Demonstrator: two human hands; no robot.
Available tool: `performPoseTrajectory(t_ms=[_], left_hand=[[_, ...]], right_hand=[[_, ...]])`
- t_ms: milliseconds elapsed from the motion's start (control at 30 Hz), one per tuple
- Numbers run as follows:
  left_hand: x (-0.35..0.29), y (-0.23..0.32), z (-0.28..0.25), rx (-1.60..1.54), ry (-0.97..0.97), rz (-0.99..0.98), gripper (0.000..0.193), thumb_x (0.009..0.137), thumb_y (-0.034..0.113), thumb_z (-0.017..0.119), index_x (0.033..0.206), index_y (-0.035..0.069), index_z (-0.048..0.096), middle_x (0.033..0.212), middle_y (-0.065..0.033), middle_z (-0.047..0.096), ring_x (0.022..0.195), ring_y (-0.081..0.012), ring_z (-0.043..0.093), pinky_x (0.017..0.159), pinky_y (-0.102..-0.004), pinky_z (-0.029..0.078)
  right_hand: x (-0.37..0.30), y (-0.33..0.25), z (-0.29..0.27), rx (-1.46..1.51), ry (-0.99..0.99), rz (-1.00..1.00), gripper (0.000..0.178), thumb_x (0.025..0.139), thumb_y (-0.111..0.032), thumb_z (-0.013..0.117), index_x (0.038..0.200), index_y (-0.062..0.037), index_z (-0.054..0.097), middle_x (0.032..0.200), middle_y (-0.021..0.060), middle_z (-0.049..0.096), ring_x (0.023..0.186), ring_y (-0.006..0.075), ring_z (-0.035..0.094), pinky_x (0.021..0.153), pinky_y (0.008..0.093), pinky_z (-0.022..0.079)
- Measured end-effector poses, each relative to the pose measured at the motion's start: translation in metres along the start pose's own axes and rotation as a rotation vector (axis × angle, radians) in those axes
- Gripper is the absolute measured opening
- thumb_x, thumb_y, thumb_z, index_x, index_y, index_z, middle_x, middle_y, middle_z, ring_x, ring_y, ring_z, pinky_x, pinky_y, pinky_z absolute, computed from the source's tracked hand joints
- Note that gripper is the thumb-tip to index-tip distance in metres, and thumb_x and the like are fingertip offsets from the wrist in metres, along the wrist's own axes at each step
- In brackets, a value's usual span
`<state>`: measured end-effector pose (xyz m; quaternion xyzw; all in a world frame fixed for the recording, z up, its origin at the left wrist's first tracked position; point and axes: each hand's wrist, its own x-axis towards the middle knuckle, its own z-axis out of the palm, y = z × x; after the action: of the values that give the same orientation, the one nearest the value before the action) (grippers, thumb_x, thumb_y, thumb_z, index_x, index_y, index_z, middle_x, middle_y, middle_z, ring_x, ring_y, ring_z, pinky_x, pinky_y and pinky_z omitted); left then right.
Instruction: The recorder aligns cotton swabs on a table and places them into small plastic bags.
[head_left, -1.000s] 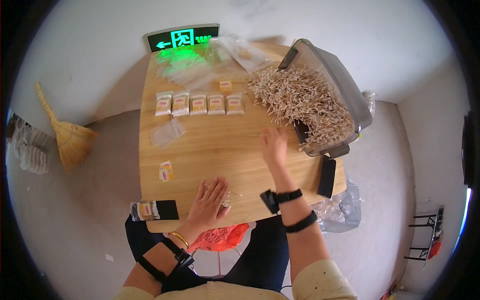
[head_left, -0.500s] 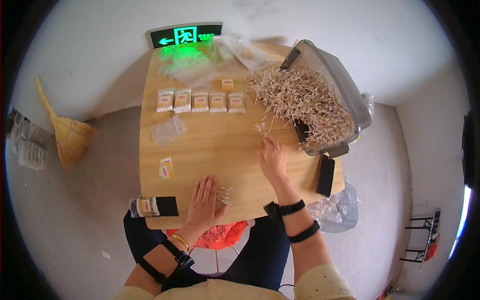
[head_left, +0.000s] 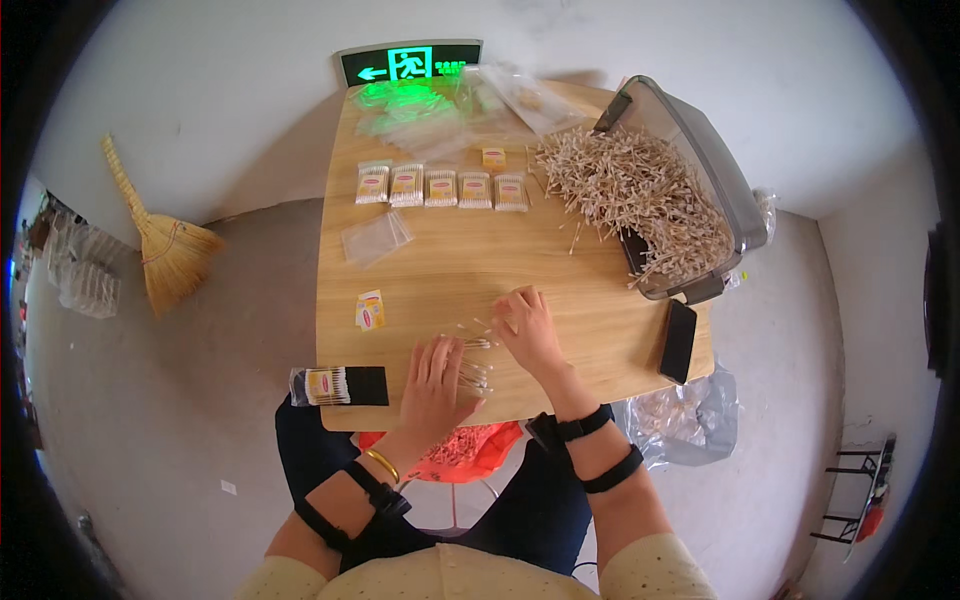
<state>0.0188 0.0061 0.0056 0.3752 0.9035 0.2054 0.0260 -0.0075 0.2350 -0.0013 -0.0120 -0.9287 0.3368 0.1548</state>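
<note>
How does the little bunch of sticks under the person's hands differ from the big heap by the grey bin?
The small bunch of sticks is only a handful; the big heap holds far more. The bunch lies near the table's near edge between the left hand and right hand; the heap lies far right, untouched, spilling from the tipped grey bin. Both are thin pale sticks on the wooden table.

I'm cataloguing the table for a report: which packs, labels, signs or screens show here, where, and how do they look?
Sign: far wall, green-lit rectangle.
Filled packs: row of five, far half of table, small clear bags, yellow labels.
Label card: left of the hands, yellow with red.
Dark pack: near left edge.
Phone: near right edge, screen black.
</note>
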Motion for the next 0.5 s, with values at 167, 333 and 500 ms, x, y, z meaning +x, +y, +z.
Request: performPoseTrajectory(t_ms=[167, 333, 500], left_hand=[[0.026, -0.008, -0.005, 0.018, -0.034, 0.045, 0.103, 0.081, 0.053, 0.076, 0.154, -0.007, 0.032, 0.163, -0.0234, 0.028, 0.153, -0.0392, 0.025, 0.126, -0.0537, 0.02], [0.021, -0.017, 0.003, 0.02, -0.118, 0.127, 0.099, 0.092, 0.055, 0.065, 0.159, -0.003, 0.022, 0.168, -0.0241, 0.017, 0.158, -0.0378, 0.012, 0.128, -0.0524, 0.012], [0.015, -0.015, 0.002, 0.115, -0.162, 0.146, 0.09, 0.096, 0.053, 0.059, 0.16, 0.001, 0.025, 0.168, -0.0203, 0.019, 0.157, -0.0359, 0.015, 0.127, -0.0531, 0.013]], right_hand=[[-0.007, 0.008, 0.002, -0.089, -0.064, 0.07, 0.021, 0.081, -0.014, 0.075, 0.1, -0.0102, 0.067, 0.105, 0.0141, 0.06, 0.102, 0.0376, 0.056, 0.09, 0.048, 0.048], [-0.02, 0.003, -0.004, 0.0, -0.127, 0.082, 0.015, 0.083, -0.017, 0.073, 0.096, -0.0124, 0.068, 0.105, 0.0127, 0.061, 0.104, 0.0367, 0.057, 0.091, 0.0491, 0.048], [-0.03, 0.009, -0.007, -0.092, -0.159, 0.092, 0.01, 0.084, -0.016, 0.072, 0.092, -0.0117, 0.069, 0.102, 0.0119, 0.062, 0.104, 0.0357, 0.059, 0.09, 0.0475, 0.048]])
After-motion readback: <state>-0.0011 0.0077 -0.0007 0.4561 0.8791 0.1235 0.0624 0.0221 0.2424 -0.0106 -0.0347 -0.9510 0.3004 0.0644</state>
